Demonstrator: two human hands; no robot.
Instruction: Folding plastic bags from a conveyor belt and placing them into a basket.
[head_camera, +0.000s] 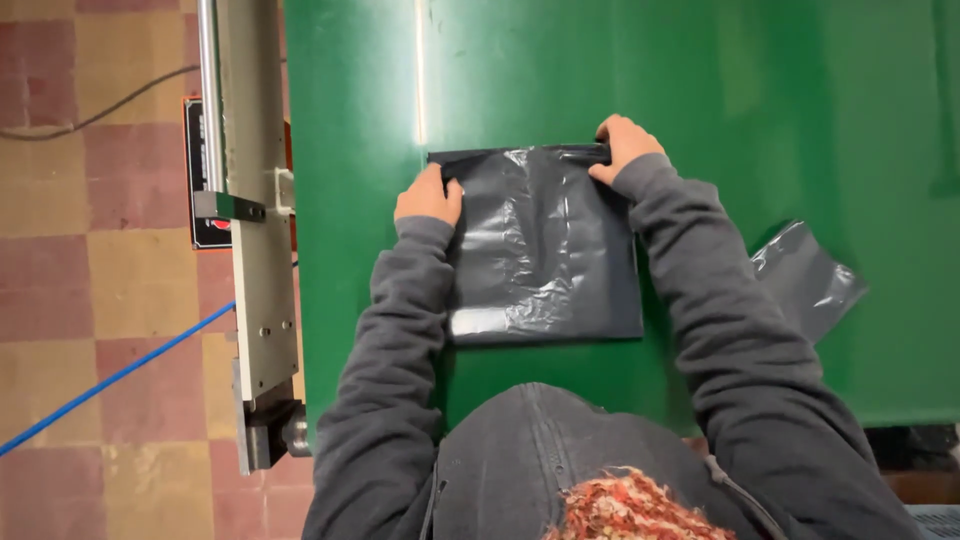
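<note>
I see both my left hand (428, 196) and right hand (624, 146) with fingers pinching the 12 o'clock edge of the flat dark grey plastic bag (545, 250) on the green bench (760, 110), its body reaching toward 6 o'clock.

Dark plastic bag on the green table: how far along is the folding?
Done: the dark plastic bag lies flat as a neat rectangle. In hand: left hand and right hand pinch its far edge. Left: a second dark bag lies loose beside the right sleeve, untouched.
</note>
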